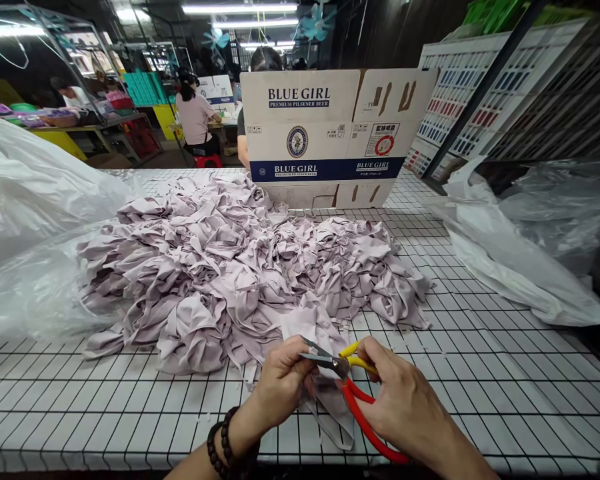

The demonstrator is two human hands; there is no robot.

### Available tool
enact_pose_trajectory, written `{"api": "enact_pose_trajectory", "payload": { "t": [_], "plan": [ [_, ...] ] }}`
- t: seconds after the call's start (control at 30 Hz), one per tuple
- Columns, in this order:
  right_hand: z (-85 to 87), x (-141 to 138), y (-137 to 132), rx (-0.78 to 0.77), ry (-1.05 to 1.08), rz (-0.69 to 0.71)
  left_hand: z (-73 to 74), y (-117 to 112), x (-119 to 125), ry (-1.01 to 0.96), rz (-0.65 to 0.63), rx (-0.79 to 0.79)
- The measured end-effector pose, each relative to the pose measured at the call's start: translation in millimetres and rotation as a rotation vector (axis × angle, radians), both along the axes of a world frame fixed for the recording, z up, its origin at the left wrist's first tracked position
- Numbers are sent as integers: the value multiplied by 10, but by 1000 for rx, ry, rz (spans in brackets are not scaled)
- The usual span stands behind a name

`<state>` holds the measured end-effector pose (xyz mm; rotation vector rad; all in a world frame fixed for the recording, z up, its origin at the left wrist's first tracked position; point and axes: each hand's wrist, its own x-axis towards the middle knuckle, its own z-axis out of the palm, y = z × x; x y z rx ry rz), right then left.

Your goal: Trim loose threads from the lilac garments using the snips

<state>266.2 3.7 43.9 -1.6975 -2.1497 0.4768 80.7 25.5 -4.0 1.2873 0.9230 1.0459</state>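
My right hand [405,400] grips a pair of scissors [363,417] with one red and one yellow handle. The blades are parted and point left, right at the fingertips of my left hand [283,380]. Those fingers pinch a pale mauve fabric piece [333,400], which hangs down toward the table's front edge. Part of the cloth is hidden behind the hands and scissors. Just beyond lies a big loose pile of the same mauve fabric pieces [220,267], crumpled and overlapping. Dark beads circle my left wrist.
A white table with a black grid [505,393] carries everything. Behind the pile stands a Blue Girl beer carton [325,127], a person partly hidden behind it. Clear plastic bags [40,287] lie left, a white plastic bag [520,260] right. Another person [196,120] sits farther back.
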Motion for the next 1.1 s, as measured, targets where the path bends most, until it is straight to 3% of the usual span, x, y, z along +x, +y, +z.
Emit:
{"api": "enact_pose_trajectory", "payload": {
  "t": [0.2,0.6,1.1],
  "plan": [
    [15,-1,-14,-21,-46,1,-39,-19,-14,-40,-10,-25],
    [-87,8,-38,88,-64,-20,18,-41,-23,-111,-47,-78],
    [-121,25,-24,177,-52,32,-20,-54,-49,-184,-73,-81]
  ]
}}
